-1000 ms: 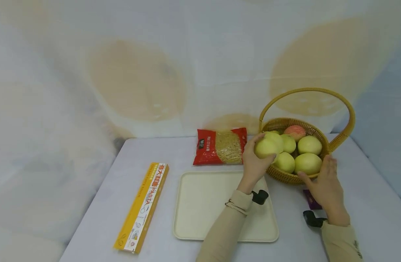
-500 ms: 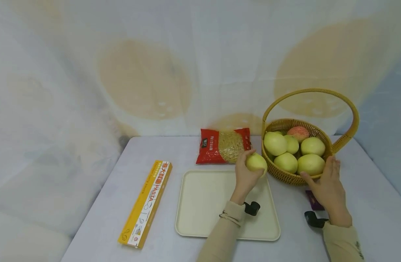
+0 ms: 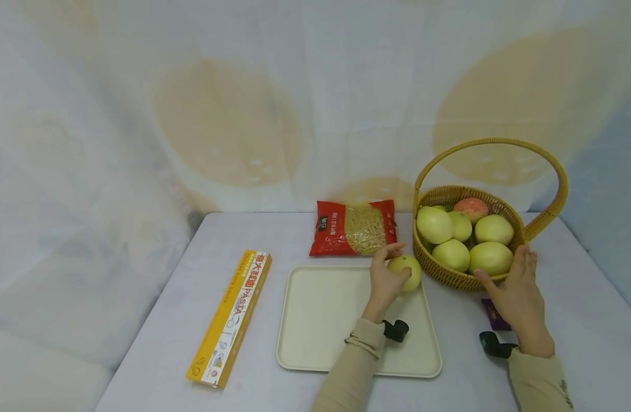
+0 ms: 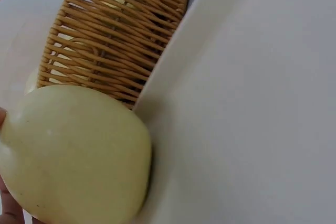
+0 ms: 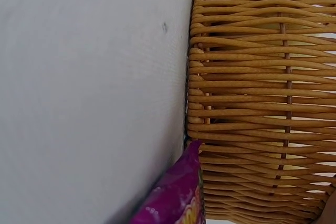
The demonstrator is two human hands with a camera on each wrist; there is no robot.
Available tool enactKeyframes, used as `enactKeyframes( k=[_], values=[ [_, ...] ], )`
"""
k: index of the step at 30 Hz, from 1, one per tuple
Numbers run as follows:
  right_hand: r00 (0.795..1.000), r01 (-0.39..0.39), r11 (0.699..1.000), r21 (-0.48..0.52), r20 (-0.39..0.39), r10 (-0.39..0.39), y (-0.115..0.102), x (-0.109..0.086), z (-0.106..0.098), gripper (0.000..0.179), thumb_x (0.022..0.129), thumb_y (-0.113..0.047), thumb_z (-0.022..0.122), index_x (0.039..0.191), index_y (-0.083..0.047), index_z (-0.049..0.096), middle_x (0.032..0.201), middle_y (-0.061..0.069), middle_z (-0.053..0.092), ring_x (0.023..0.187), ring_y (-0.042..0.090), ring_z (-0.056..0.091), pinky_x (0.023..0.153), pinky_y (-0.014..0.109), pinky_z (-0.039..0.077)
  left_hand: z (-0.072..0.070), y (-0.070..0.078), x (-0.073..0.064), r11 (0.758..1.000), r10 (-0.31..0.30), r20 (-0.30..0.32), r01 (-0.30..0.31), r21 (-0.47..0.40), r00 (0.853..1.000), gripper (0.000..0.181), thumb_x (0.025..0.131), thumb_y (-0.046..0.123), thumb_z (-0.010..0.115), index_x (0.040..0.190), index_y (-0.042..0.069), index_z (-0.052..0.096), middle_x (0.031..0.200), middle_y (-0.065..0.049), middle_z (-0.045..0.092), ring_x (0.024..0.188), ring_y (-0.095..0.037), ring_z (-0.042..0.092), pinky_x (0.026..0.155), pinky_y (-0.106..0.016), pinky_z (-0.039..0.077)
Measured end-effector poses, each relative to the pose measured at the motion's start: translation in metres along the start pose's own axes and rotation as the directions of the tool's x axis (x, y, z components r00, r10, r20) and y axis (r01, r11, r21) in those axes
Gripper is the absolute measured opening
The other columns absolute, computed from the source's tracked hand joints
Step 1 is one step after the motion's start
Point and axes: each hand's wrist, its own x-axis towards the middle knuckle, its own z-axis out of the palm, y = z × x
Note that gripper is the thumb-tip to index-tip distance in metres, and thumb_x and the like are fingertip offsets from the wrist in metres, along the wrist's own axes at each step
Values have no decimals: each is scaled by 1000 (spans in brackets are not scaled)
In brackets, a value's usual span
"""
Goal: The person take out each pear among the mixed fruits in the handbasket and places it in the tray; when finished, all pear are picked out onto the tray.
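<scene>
Fingers of our left hand (image 3: 385,280) curl around a yellow-green apple (image 3: 405,272) at the far right corner of the cream tray (image 3: 320,320), just beside the wicker basket (image 3: 449,277); our right hand (image 3: 516,289) rests straight fingers on the basket's near rim. We see five more pale apples and one reddish fruit in the basket. Largest to smallest, we read "PASTA" on the yellow box (image 3: 232,317); print on the red pasta bag (image 3: 354,228) and purple packet (image 3: 493,313) is illegible.

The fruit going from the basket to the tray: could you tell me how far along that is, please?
Just begun. The left hand holds one yellow-green fruit at the far right corner of the cream tray, which holds no other fruit. The right hand rests against the wicker basket. Six fruits remain inside, one of them reddish.
</scene>
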Motion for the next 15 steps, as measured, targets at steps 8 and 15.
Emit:
enactKeyframes(
  k=[8, 15],
  values=[
    [1000, -12, 1000, 12, 9, 12, -1, -1, 0, 100, 98, -54, 43, 148, 6, -19, 155, 29, -22, 144, 43, -22, 115, 63, 0, 5, 2, 2, 994, 95, -24, -93, 52, 995, 44, 73, -6, 67, 113, 10, 67, 111, -15, 60, 107, -23, 52, 98, -42, 40],
    [1000, -18, 1000, 12, 11, 18, -4, -1, -1, 100, 98, -54, 44, 148, 6, -18, 155, 30, -20, 144, 42, -22, 116, 63, 0, 12, 30, 17, 994, 97, -20, -98, -52, 995, 39, 80, -1, 69, 116, 11, 63, 121, -11, 59, 108, -13, 53, 90, -37, 48]
  ],
)
